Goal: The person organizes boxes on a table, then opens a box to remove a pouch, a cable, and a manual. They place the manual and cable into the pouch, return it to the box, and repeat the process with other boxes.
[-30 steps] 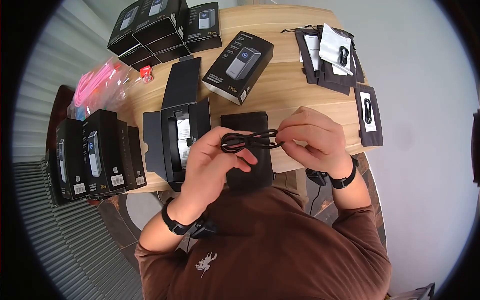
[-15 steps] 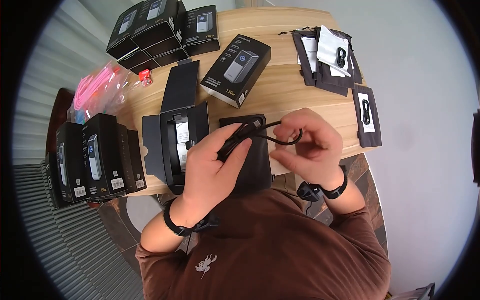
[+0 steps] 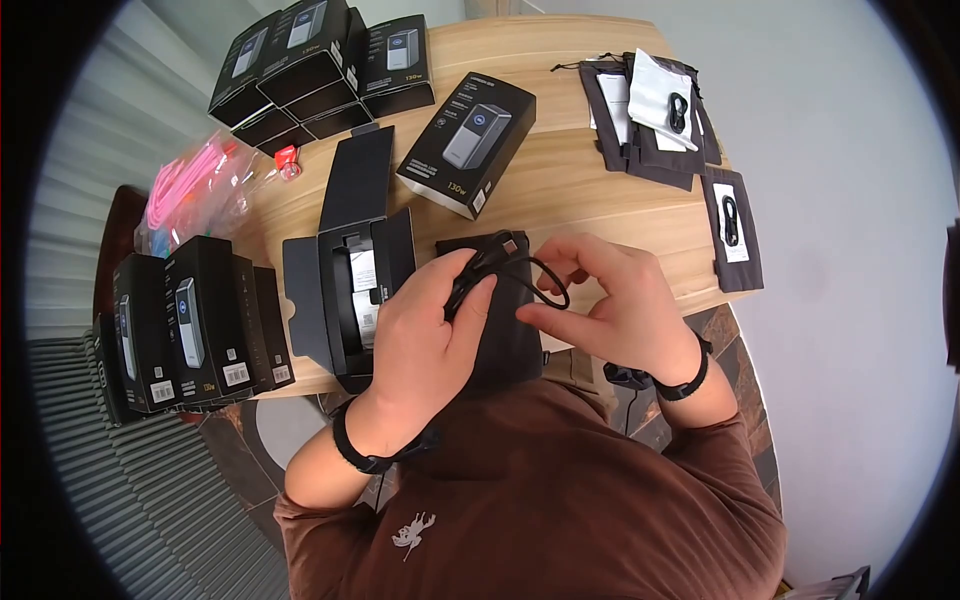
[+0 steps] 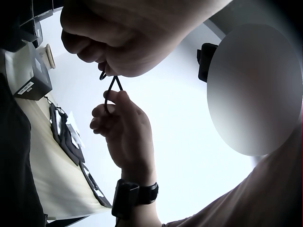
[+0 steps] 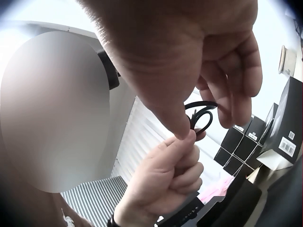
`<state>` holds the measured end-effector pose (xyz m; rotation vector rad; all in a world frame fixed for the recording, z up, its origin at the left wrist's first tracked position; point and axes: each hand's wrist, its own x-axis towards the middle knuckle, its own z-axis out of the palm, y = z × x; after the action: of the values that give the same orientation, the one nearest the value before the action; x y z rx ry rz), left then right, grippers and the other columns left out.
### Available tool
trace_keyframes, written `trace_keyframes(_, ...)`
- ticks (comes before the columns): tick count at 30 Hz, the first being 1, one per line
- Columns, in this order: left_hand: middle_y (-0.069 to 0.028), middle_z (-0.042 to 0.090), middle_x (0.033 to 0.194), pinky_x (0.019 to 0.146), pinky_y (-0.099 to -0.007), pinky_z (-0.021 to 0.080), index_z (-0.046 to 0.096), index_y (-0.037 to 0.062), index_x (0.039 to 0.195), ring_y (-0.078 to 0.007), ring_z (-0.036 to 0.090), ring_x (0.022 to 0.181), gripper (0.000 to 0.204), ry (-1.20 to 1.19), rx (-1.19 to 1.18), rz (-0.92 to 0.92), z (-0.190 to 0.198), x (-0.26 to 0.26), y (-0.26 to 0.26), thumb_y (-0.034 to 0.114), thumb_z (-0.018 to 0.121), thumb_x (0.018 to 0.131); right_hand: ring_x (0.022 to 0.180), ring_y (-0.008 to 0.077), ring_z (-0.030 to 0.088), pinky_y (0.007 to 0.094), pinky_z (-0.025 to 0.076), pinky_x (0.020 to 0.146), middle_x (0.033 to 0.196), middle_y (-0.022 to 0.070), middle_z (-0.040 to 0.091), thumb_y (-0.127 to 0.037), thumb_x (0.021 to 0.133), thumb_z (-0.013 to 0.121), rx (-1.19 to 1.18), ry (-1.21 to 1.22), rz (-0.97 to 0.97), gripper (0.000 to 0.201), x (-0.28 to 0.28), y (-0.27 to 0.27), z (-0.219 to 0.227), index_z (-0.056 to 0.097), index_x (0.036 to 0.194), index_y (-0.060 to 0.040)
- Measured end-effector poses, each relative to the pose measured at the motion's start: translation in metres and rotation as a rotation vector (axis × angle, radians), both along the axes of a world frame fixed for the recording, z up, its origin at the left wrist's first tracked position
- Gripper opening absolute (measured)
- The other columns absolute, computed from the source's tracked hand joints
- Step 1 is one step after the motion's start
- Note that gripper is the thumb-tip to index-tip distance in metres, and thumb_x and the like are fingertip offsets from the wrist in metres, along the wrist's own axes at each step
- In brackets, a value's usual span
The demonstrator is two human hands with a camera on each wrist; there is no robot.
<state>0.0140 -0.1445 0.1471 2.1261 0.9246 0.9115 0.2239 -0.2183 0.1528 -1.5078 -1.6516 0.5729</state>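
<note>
A black cable (image 3: 480, 275), coiled and with a metal plug end, is in my left hand (image 3: 420, 325), which pinches the bundle between thumb and fingers. One loop sticks out to the right, toward my right hand (image 3: 615, 300). The thumb and fingers of that hand stand apart around the loop, as the right wrist view also shows with the cable loop (image 5: 206, 118) between them. Below the hands lies a dark pouch (image 3: 505, 345), partly covered by the left hand. To its left is an opened black box (image 3: 350, 180) with white printed paper inside.
A closed black box (image 3: 470, 140) lies ahead, with stacked boxes (image 3: 300, 60) at the back left and upright boxes (image 3: 195, 320) at the left edge. Pouches with papers and cables (image 3: 655, 120) lie back right; another pouch (image 3: 735, 265) is nearer. A plastic bag (image 3: 200, 190) holds pink material.
The cable coil has turned from lying level between both hands to standing tilted in my left hand, plug end up. My right hand has let its end go and moved around the loop.
</note>
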Motion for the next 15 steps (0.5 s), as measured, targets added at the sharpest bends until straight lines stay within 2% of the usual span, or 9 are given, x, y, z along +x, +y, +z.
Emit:
trace_keyframes(3,-0.0135,0.066,0.087,0.064,-0.0394,0.054,0.066,0.0001,0.116,-0.0333,0.068,0.075,0.024,0.105,0.151,-0.011,0.005,0.001,-0.001,0.010,0.074,0.095,0.076,0.0145,0.062,0.0318,0.052,0.073,0.085,0.0040,0.070,-0.017,0.076,0.093,-0.175,0.216,0.085,0.043,0.008,0.001,0.010,0.073,0.111,-0.0012)
trace_keyframes(6,-0.0112,0.063,0.085,0.060,-0.0391,0.053,0.065,0.0015,0.115,-0.0310,0.067,0.071,0.024,0.184,0.260,-0.017,0.002,0.003,-0.001,0.010,0.075,0.094,0.080,0.0170,0.064,0.0328,0.052,0.074,0.086,0.0044,0.071,-0.017,0.080,0.090,-0.279,0.202,0.027,0.041,0.013,0.004,0.012,0.074,0.114,-0.0018)
trace_keyframes(9,-0.0102,0.063,0.086,0.059,-0.0388,0.054,0.065,0.0021,0.115,-0.0302,0.067,0.071,0.025,0.215,0.305,-0.010,0.002,0.006,-0.001,0.010,0.075,0.093,0.081,0.0197,0.066,0.0339,0.052,0.074,0.086,0.0055,0.072,-0.013,0.086,0.085,-0.070,-0.010,0.060,0.032,0.010,0.005,0.002,0.076,0.115,-0.0038)
trace_keyframes(12,-0.0101,0.064,0.087,0.060,-0.0382,0.055,0.065,0.0025,0.115,-0.0302,0.068,0.072,0.026,0.237,0.315,-0.019,-0.003,0.008,-0.001,0.011,0.075,0.093,0.076,0.0208,0.067,0.0344,0.052,0.068,0.085,0.0063,0.071,-0.009,0.090,0.080,0.154,-0.105,0.104,0.021,0.011,0.009,-0.011,0.077,0.111,-0.0043)
trace_keyframes(13,-0.0101,0.064,0.087,0.060,-0.0379,0.055,0.064,0.0026,0.115,-0.0301,0.068,0.072,0.026,0.244,0.319,-0.025,-0.004,0.009,-0.001,0.011,0.075,0.093,0.074,0.0209,0.067,0.0338,0.052,0.067,0.086,0.0071,0.071,-0.007,0.090,0.080,0.040,-0.068,0.098,0.019,0.012,0.008,-0.008,0.077,0.109,-0.0036)
trace_keyframes(15,-0.0157,0.068,0.095,0.067,-0.0420,0.055,0.064,0.0004,0.116,-0.0366,0.070,0.081,0.024,0.310,0.184,-0.013,-0.003,0.009,-0.005,0.009,0.073,0.095,0.071,0.0210,0.068,0.0327,0.053,0.063,0.087,0.0088,0.070,-0.004,0.090,0.078,-0.188,0.007,0.086,0.015,0.014,0.003,0.001,0.077,0.106,-0.0022)
